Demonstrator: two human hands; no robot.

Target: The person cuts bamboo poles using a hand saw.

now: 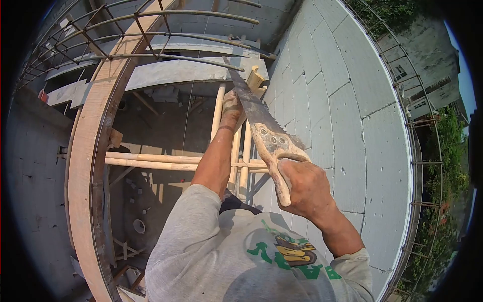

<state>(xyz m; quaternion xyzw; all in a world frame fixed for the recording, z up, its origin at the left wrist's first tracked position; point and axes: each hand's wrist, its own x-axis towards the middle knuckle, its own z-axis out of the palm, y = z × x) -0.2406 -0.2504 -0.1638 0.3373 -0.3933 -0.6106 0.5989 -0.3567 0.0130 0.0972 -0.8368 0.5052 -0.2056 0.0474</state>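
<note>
My right hand [304, 186] is wrapped around the worn wooden handle of a handsaw [251, 103]. Its dark toothed blade points up and away from me, slanting left toward the rebar. Beyond the blade, my left hand [232, 104] is closed at an upright bamboo pole [255, 78], just below the pole's top end. The blade partly covers the fingers of that hand and the pole. Whether the teeth touch the bamboo I cannot tell. More bamboo poles [245, 168] cross and stand below my left forearm.
A grey block wall [342, 116] rises close on my right. To the left runs a long timber beam [93, 126], with a rebar cage [151, 30] above it. Horizontal bamboo poles [156, 160] span a deep drop; a white bucket [139, 226] stands on the floor far below.
</note>
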